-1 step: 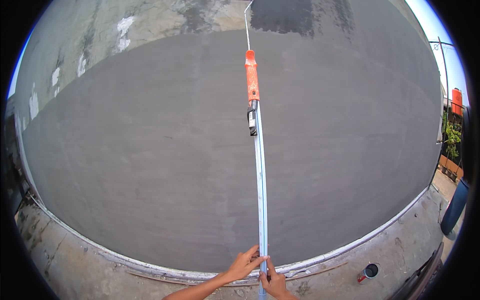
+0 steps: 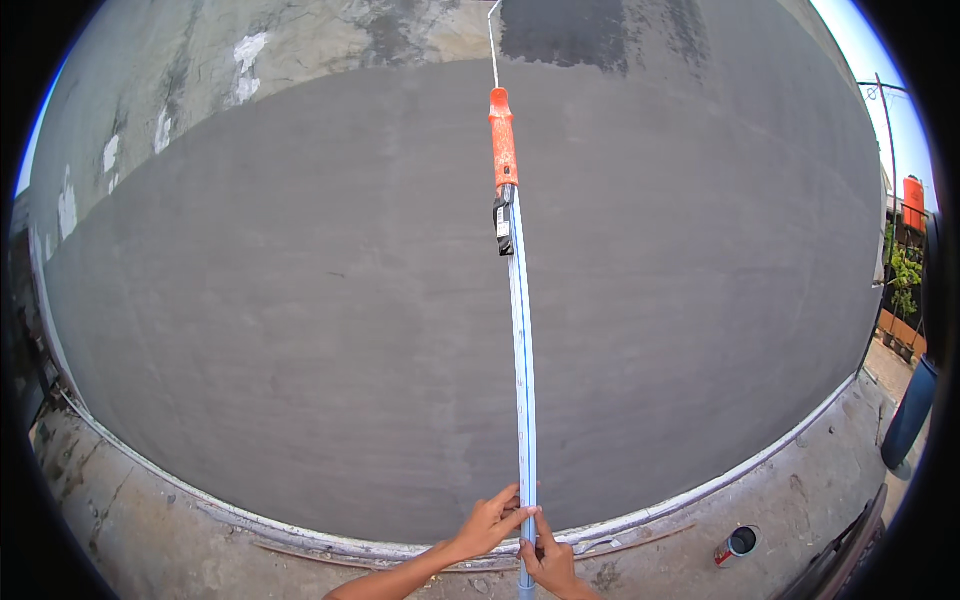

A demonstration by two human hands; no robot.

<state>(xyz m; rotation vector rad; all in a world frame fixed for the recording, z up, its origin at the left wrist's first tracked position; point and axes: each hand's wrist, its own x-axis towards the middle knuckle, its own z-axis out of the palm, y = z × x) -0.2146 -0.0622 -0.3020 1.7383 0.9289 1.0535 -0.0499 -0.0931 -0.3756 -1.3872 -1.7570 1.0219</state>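
A long pale-blue and white pipe [image 2: 523, 370] runs upright in front of me. An orange paint roller handle [image 2: 503, 140] is bound to its upper end with black tape [image 2: 503, 225]. From the handle a thin white-coated rod [image 2: 495, 55] bends up out of the picture, so the roller head is not seen. My left hand [image 2: 492, 522] is closed on the pipe's lower part, its fingers on both sides of it. Just below, my right hand [image 2: 550, 562] pinches the same pipe, thumb and fingers around it.
A large grey wall [image 2: 300, 350] fills the view, with a darker patch [image 2: 565, 35] at the top. On the concrete floor [image 2: 640, 580] stands an open paint can [image 2: 740, 542], to the right of my hands. A dark blue upright pipe [image 2: 908, 415] stands at the far right.
The pipe and the taped-on roller handle have moved slightly up the wall. My hands have risen a little with the pipe, keeping their hold.
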